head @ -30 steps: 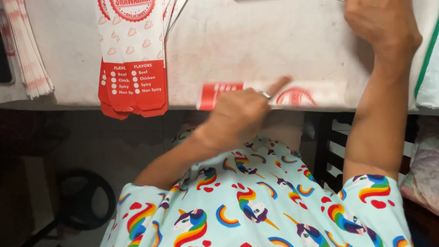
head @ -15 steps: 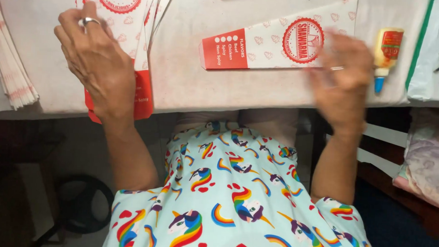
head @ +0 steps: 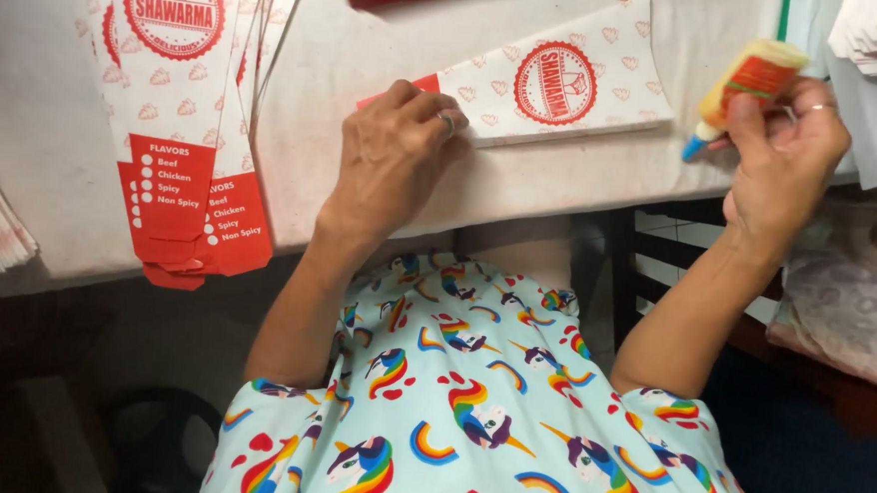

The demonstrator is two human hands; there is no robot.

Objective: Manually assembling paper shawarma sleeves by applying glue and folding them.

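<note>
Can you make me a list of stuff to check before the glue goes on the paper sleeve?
1. Left hand pressing the paper sleeve flat on the table: ok.
2. Right hand gripping the glue bottle: ok.
3. Blue tip of the bottle pointing down toward the sleeve: ok, but it sits just off the sleeve's right edge.
4. Cap off the tip: cannot tell.
5. Glue already on the sleeve: cannot tell, none shows.
6. Stack of flat sleeves lying apart from the working one: ok.
</note>
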